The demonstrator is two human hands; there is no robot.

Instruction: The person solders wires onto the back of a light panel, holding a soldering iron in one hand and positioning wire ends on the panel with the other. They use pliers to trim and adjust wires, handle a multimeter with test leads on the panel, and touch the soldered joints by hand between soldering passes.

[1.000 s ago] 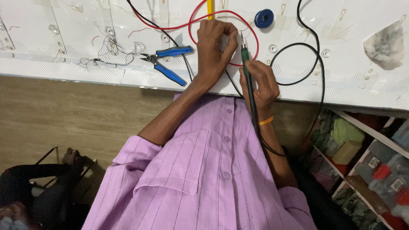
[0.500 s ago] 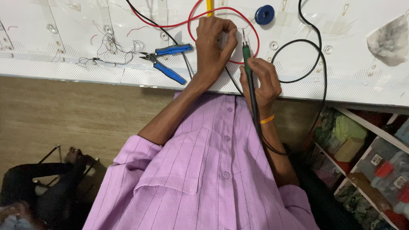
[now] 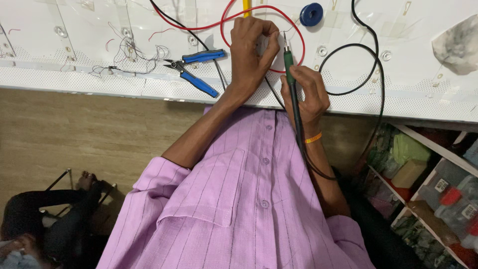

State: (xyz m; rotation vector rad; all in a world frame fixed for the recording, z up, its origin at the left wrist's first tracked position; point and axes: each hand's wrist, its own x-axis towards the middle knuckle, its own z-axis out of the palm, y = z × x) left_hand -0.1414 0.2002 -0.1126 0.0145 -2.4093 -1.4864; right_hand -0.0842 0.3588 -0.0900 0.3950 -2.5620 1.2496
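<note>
Seen from above, looking down over a lilac striped shirt [image 3: 239, 209] toward a white panel [image 3: 89, 55] laid across the top of the view.

Left hand [image 3: 254, 52] at about 12 o'clock from the shirt's collar, resting on the panel, fingers curled together and pinched on something small at their tips; too small to tell what. Right hand [image 3: 303, 92] just beside it at 4 o'clock, fingers clamped pen-fashion around a green-handled soldering iron [image 3: 291, 79], metal tip aimed toward 12 o'clock and ending right at the left fingertips. Black cord of the iron trailing down over the right forearm toward 6 o'clock. Orange band [image 3: 313, 138] around the right wrist.

Red wire [image 3: 234, 22] looping around the left hand from 9 o'clock over 12 to 3. Black cable [image 3: 371, 65] curving in a wide arc at 3 o'clock of the right hand and dropping off the panel's edge. Blue-handled cutters [image 3: 196, 69] lying on the panel at 9 o'clock of the left hand, near but apart from it, jaws pointing toward 9 o'clock. Tangle of thin wires [image 3: 134, 55] farther out at 9 o'clock. Blue round spool [image 3: 311, 14] at 1 o'clock of the left hand. Yellow stub [image 3: 246, 5] at the top edge, 12 o'clock.

Shelves with small boxes [image 3: 428, 189] at 4 o'clock below the panel. Another person [image 3: 40, 224] in dark clothes at 8 o'clock on the floor.
</note>
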